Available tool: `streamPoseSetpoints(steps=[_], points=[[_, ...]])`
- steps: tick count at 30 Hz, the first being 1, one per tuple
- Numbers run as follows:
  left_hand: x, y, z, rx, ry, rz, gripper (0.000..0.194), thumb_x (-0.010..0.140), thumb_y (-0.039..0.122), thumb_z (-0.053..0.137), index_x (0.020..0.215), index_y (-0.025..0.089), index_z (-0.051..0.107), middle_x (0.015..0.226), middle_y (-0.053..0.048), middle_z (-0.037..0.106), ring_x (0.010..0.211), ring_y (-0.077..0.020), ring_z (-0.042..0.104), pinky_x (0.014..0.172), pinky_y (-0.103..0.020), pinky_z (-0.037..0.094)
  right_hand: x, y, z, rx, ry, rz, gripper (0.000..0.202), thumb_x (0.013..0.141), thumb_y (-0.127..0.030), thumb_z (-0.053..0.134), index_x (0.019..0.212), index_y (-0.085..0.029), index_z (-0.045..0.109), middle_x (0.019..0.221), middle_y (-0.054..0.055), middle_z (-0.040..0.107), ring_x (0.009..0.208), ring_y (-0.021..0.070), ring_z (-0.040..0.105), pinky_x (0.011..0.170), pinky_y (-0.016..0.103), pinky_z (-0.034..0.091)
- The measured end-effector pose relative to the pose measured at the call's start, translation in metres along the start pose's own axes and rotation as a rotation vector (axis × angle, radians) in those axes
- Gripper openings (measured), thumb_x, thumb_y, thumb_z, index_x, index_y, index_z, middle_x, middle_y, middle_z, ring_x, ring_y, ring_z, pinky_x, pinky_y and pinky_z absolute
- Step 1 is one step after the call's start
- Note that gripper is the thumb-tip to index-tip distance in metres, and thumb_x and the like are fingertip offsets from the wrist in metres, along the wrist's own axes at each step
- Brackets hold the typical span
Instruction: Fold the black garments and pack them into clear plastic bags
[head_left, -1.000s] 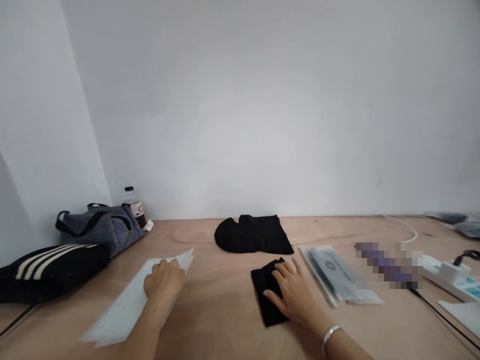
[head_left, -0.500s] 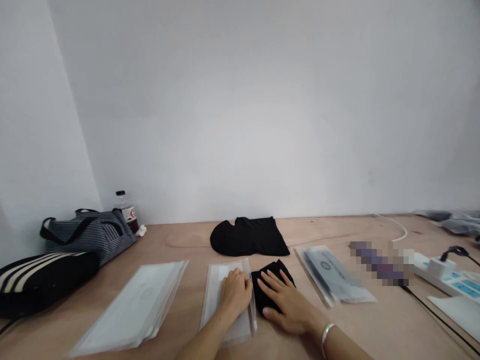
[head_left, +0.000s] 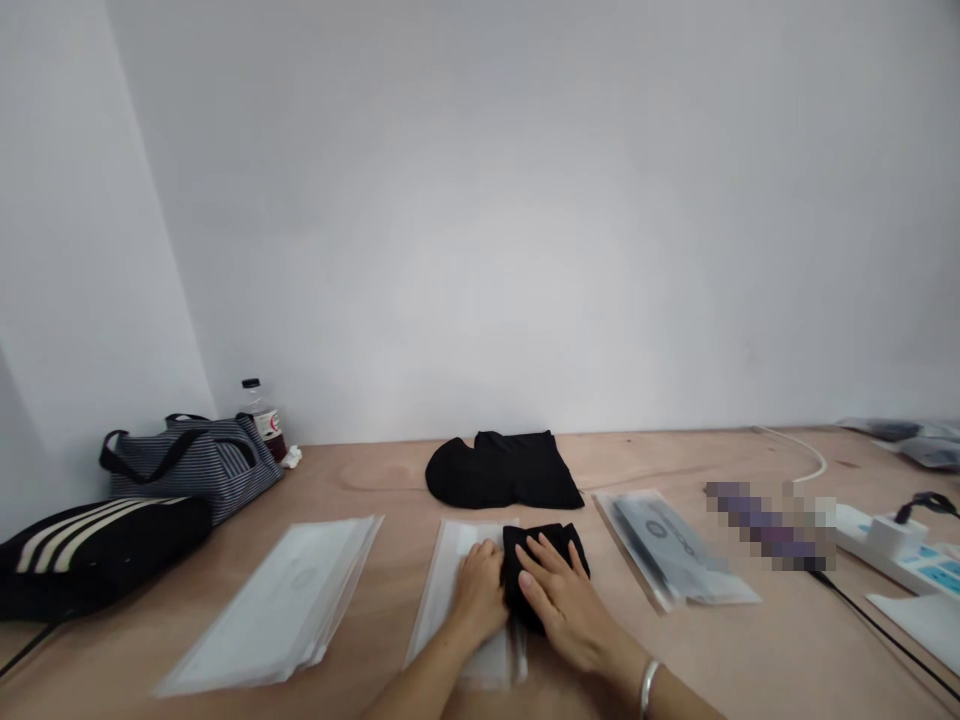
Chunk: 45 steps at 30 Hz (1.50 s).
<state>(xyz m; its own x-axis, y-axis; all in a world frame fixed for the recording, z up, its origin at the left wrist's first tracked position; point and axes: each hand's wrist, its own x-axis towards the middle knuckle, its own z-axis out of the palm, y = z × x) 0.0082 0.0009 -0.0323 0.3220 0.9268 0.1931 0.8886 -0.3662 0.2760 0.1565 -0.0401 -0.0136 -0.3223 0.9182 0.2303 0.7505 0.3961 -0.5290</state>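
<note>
The folded black cloth lies on the counter directly under the right hand, whose fingers are spread flat across it rather than closed around it. Its left side meets the right edge of a frosted sleeve — it seems to overlap that edge, though whether any part is tucked inside cannot be told. The sleeve's long axis runs away from the person; the cloth's is mostly hidden. The left hand rests on the sleeve, just left of the cloth, fingers curled down; whether they pinch anything cannot be seen. Both hands are close, but the right one covers the cloth. Farther out — a sleeve stack left, a filled sleeve right, and a larger black cloth beyond.
</note>
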Motion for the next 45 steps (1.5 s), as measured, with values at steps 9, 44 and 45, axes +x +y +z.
streamPoseSetpoints(steps=[9, 44, 45], points=[[0.001, -0.002, 0.003, -0.042, 0.028, -0.027, 0.019, 0.080, 0.009, 0.039, 0.076, 0.018, 0.055, 0.087, -0.003, 0.057, 0.085, -0.0169, 0.050, 0.073, -0.024, 0.036, 0.014, 0.011, -0.010, -0.227, -0.186, -0.220, 0.052, 0.089, -0.048, 0.017, 0.135, -0.024, 0.019, 0.139, 0.003, 0.023, 0.128, 0.0195, 0.014, 0.103, 0.048, 0.003], [-0.050, -0.010, -0.015, -0.115, -0.200, 0.274, 0.062, 0.086, 0.053, 0.031, 0.135, 0.017, 0.020, 0.141, -0.009, 0.019, 0.128, -0.0253, 0.015, 0.104, -0.044, 0.016, 0.001, 0.025, -0.035, -0.127, -0.384, -0.341, 0.081, 0.070, -0.066, 0.044, 0.135, -0.026, 0.017, 0.141, 0.009, 0.017, 0.128, 0.0276, 0.011, 0.100, 0.050, 0.004], [-0.049, -0.012, -0.018, -0.113, -0.214, 0.311, 0.063, 0.086, 0.054, 0.031, 0.136, 0.017, 0.018, 0.141, -0.009, 0.018, 0.129, -0.0252, 0.014, 0.104, -0.044, 0.015, -0.001, 0.026, -0.032, -0.121, -0.411, -0.335, 0.084, 0.069, -0.067, 0.045, 0.136, -0.027, 0.013, 0.141, 0.009, 0.014, 0.128, 0.0280, 0.009, 0.100, 0.051, 0.004]])
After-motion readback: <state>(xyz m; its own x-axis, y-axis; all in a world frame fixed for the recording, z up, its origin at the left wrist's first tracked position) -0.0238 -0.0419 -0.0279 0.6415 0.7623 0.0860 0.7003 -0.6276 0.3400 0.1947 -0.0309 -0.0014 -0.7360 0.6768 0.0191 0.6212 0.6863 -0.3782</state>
